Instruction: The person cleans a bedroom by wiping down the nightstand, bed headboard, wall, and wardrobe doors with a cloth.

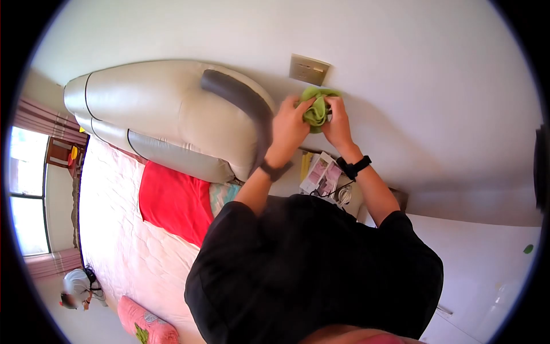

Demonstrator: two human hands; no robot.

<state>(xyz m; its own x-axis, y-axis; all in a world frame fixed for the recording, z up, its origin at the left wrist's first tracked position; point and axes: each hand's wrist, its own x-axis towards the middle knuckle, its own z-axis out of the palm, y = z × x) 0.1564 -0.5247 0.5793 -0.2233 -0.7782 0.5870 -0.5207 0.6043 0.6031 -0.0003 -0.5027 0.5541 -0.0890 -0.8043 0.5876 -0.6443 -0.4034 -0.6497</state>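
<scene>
A bunched green cloth point(315, 110) is held up between my two hands, in front of the white wall. My left hand point(290, 127) grips its left side, the fingers closed on the folds and slightly blurred. On the other side my right hand point(339, 122) pinches the cloth with bent fingers. A dark band is on my left wrist and a black one on my right. Just above the cloth, a wall switch plate point(309, 70) is fixed to the wall.
Below my hands, a small table holds papers point(322, 175) and a coiled white cable point(344, 195). The bed's padded headboard point(166, 109) stands left, with a red cloth point(175, 200) on the bed point(114, 212). A white cabinet point(475, 258) is at right. Another person point(77, 285) is far left.
</scene>
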